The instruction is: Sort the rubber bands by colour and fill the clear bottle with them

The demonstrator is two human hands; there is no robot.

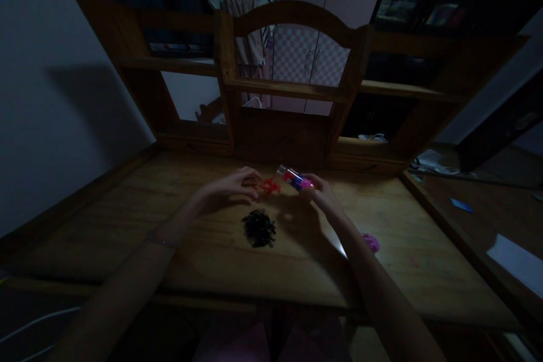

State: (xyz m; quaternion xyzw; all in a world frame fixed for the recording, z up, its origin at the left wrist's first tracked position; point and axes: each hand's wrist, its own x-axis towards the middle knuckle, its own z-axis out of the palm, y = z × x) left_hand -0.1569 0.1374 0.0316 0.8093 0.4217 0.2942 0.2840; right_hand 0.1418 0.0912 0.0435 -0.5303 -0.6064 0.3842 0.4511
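In my right hand [316, 189] is a small clear plastic tube [292, 177], tilted, its clear end pointing up and left. Pink, red and blue show through or on its wall; which, I cannot tell. My left hand [241, 184] hovers low over the wooden desk, fingers curved and apart, beside a small heap of thin red pieces [270, 185]. Its fingertips come close to the heap; contact is unclear. Nearer to me lies a pile of small shiny black pieces [259, 228]. Dim light hides what the pieces are.
The wooden desk [203, 260] has a shelf unit [284, 89] along its back. A crumpled pink item [370, 242] lies by my right forearm. To the right, a lower surface carries a white sheet [518, 263] and a small blue card-like item [461, 205]. A wall [51, 124] borders the left.
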